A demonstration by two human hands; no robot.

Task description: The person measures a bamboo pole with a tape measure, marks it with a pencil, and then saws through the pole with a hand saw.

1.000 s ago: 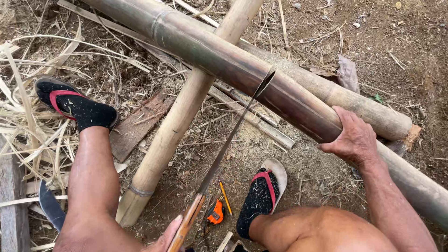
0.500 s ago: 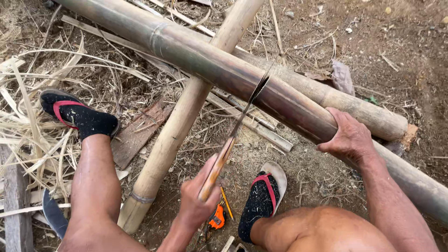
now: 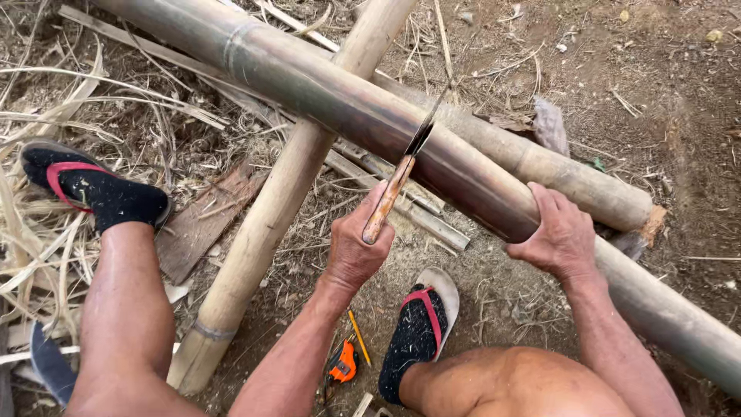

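- The left hand [image 3: 359, 251] had come up from the bottom of the view over the last 1 s and stood close under the dark bamboo pole [image 3: 324, 85]; its grip was closed around the worn wooden handle of a long knife [image 3: 401, 174].
- The knife looked much shorter than 1 s ago: handle raised, blade pointing away from the person, edge set across the top of the dark pole. Judged: the blade was lifted steeper onto the pole, not drawn off it. Whether it had bitten into the skin, could not tell.
- The right hand [image 3: 559, 235] had stayed on the same pole, just to the right of the blade; grip wrapped over the pole's upper side, palm down, holding it steady.
- The dark pole lay slanting from upper left to lower right, resting across a paler bamboo pole [image 3: 262, 224]; a 3rd pole [image 3: 556, 174] lay just behind it.
- 2 feet in black socks and red-strapped sandals [image 3: 421, 332] were planted on the bare earth [image 3: 656, 93], 1 on each side of the pale pole.
- An orange tool [image 3: 342, 363] and a yellow pencil [image 3: 359, 347] lay on the earth beside the near foot; dry husk strips [image 3: 46, 255] lay at left.
- Containers: 0 in view.
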